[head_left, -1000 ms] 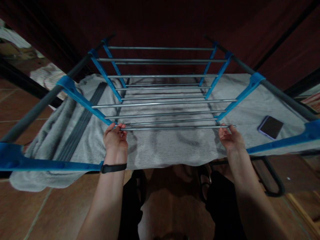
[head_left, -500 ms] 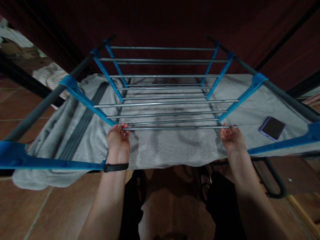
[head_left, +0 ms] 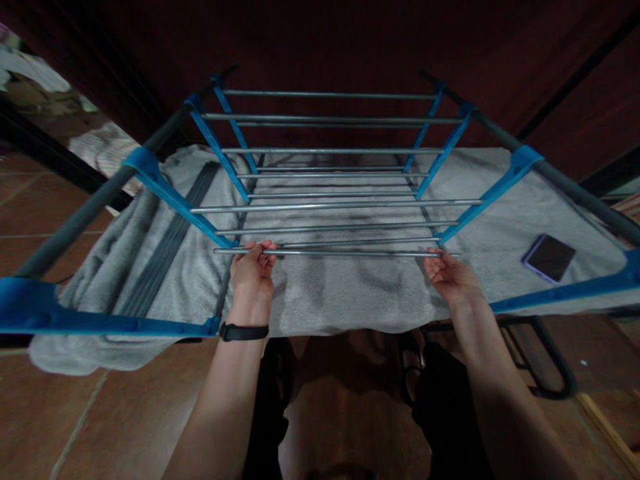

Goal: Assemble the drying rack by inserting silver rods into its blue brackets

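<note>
A thin grey metal rod point(head_left: 350, 253) lies level across both my hands, just in front of the rack. Near its left end, my left hand point(head_left: 254, 272) pinches it between thumb and fingers; the rod's tip sticks out past the hand. My right hand point(head_left: 447, 273) grips it close to the right end. Behind the hands stands a rack with blue plastic side brackets point(head_left: 480, 200), dark grey side poles point(head_left: 95, 207) and several metal rods point(head_left: 325, 205) running across. The front pair of brackets has no rod between them.
Grey plush fabric point(head_left: 340, 300) lies under the rack. A bundle of dark grey tubes point(head_left: 170, 247) rests on it at left, a phone point(head_left: 549, 258) at right. Behind rises a dark red panel point(head_left: 320, 40). A black metal frame point(head_left: 555, 360) is at lower right, above the tiled floor point(head_left: 135, 407).
Both hands have shifted inward along the rod, the left one to the right and the right one to the left. More of the rod's left end now shows beyond my left hand.
</note>
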`<control>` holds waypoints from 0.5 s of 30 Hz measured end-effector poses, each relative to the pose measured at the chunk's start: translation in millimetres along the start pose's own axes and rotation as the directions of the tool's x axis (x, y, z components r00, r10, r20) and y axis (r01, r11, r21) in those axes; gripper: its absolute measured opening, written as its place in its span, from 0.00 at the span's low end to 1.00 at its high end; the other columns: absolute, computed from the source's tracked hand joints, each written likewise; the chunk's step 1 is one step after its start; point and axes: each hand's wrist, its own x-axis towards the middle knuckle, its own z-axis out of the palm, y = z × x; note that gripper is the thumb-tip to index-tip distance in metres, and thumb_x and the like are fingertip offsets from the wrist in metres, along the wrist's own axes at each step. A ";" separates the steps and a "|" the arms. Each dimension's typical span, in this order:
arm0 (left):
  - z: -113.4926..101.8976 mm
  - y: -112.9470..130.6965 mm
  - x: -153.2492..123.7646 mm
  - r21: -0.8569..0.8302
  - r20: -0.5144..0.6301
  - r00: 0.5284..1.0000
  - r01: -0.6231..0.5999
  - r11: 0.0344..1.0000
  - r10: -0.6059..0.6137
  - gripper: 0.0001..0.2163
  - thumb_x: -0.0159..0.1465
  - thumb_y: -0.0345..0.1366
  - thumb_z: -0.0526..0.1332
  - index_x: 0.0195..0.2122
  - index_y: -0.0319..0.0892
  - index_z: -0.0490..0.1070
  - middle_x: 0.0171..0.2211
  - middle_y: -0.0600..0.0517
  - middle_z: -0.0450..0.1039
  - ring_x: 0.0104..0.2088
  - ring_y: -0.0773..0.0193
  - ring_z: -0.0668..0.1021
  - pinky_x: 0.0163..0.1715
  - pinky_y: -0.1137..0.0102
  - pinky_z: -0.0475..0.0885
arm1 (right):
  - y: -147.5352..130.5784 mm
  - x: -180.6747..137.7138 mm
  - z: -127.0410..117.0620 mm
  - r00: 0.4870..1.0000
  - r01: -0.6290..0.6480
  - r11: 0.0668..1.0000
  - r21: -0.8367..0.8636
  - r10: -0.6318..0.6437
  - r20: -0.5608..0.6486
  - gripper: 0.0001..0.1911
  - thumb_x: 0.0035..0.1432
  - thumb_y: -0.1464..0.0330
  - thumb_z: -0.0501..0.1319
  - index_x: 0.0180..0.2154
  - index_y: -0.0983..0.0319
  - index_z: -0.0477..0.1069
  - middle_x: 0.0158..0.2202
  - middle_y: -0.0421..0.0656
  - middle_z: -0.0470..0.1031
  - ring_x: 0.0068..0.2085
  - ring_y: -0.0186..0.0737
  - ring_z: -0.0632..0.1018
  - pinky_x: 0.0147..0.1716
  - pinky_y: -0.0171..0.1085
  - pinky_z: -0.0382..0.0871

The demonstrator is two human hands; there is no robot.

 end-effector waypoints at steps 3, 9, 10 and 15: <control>3.1 -6.3 -2.9 0.010 0.058 0.996 0.064 0.998 -0.064 0.08 0.61 0.21 0.56 0.33 0.42 0.66 0.28 0.52 0.76 0.30 0.67 0.80 0.27 0.77 0.71 | 7.5 -3.0 3.8 0.999 -0.015 1.000 -0.004 0.015 0.029 0.10 0.62 0.79 0.53 0.33 0.63 0.70 0.30 0.41 0.77 0.29 0.31 0.80 0.33 0.31 0.80; 10.6 -20.7 -12.0 0.055 0.152 0.968 0.193 0.980 -0.199 0.07 0.63 0.22 0.56 0.33 0.40 0.67 0.30 0.50 0.77 0.33 0.67 0.81 0.35 0.74 0.73 | 29.4 -10.0 11.6 0.992 -0.054 0.998 -0.025 0.057 0.110 0.09 0.61 0.80 0.54 0.33 0.64 0.71 0.31 0.43 0.78 0.31 0.32 0.80 0.36 0.33 0.80; 11.6 -22.7 -13.5 0.062 0.164 0.965 0.198 0.978 -0.206 0.07 0.63 0.22 0.56 0.33 0.40 0.67 0.30 0.50 0.78 0.33 0.67 0.81 0.36 0.74 0.73 | 32.6 -11.9 13.0 0.991 -0.067 0.997 -0.027 0.070 0.118 0.09 0.61 0.80 0.54 0.33 0.64 0.71 0.30 0.43 0.78 0.31 0.32 0.81 0.36 0.33 0.80; 15.5 -32.9 -19.4 0.103 0.211 0.952 0.205 0.973 -0.222 0.06 0.63 0.23 0.57 0.30 0.39 0.69 0.29 0.50 0.78 0.32 0.66 0.80 0.37 0.71 0.73 | 43.6 -23.5 19.2 0.981 -0.100 0.994 -0.042 0.105 0.161 0.09 0.60 0.79 0.56 0.32 0.62 0.71 0.28 0.41 0.78 0.31 0.32 0.80 0.37 0.33 0.80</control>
